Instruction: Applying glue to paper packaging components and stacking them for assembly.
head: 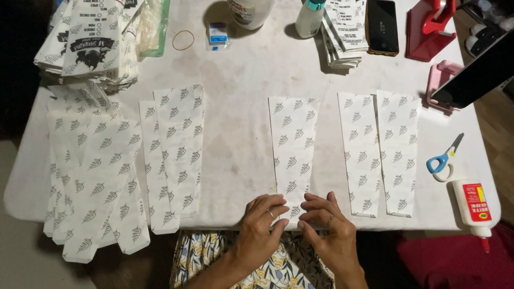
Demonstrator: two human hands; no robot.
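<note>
A long tapered white paper sheet (292, 144) printed with small grey leaf marks lies in the middle of the white table (241, 91). My left hand (261, 227) and my right hand (327, 227) both pinch the near, narrow end of this sheet at the table's front edge, fingertips almost touching each other. Two like sheets (383, 150) lie side by side to the right. Two overlapping sheets (174, 152) lie to the left.
A fanned pile of sheets (88, 171) overhangs the left front edge; printed stacks sit at back left (88, 40) and back centre (342, 32). Blue-handled scissors (444, 158) and a glue bottle (474, 206) lie at right. A phone (382, 25), red tape dispenser (428, 29), bottles and rubber band sit at the back.
</note>
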